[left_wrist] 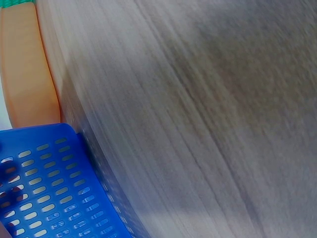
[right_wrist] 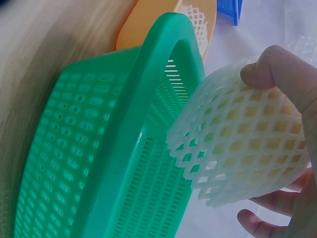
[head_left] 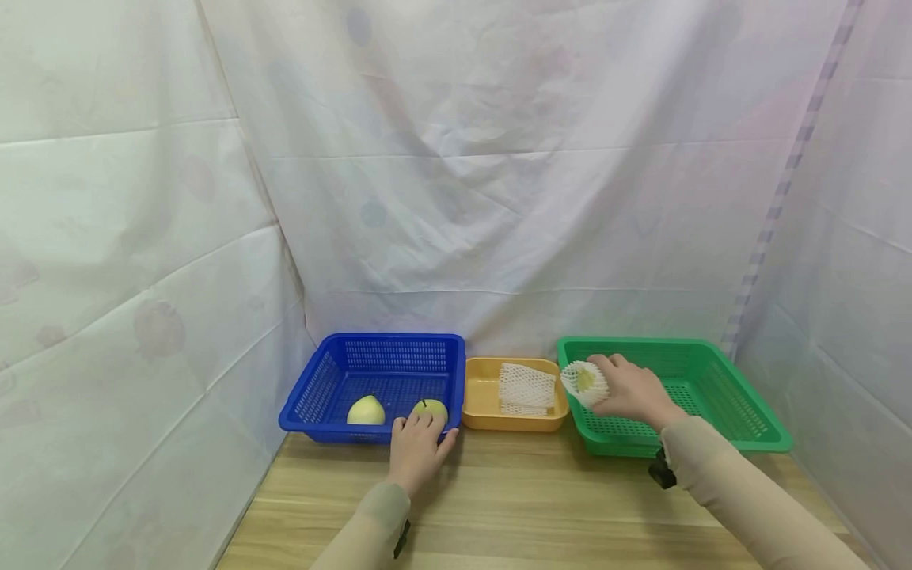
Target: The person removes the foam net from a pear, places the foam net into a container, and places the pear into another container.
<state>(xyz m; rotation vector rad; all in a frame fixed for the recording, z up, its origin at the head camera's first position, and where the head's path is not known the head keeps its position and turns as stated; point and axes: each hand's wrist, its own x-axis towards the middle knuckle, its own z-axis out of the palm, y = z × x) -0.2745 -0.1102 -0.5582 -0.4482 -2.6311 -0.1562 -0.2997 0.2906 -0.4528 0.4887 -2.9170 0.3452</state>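
Note:
My right hand (head_left: pixel 630 389) grips a pale yellow-green pear (head_left: pixel 586 380) wrapped in a white foam net (right_wrist: pixel 233 134), held above the left side of the green basket (head_left: pixel 712 439). In the right wrist view the thumb presses on the net from above, and the fingers come round from below. My left hand (head_left: pixel 416 451) reaches over the front rim of the blue basket (head_left: pixel 324 431), fingers over a pear (head_left: pixel 431 408) and thumb spread to the right. Whether its fingertips touch that pear is hidden. Another pear (head_left: pixel 366 411) lies to the left in the same basket.
Between the two baskets stands a shallow orange tray (head_left: pixel 516 424) with white foam nets (head_left: pixel 527 386) lying flat in it. All three containers rest on a wood-grain table (head_left: pixel 513 499). Pale curtains (head_left: pixel 456 198) hang behind and at both sides.

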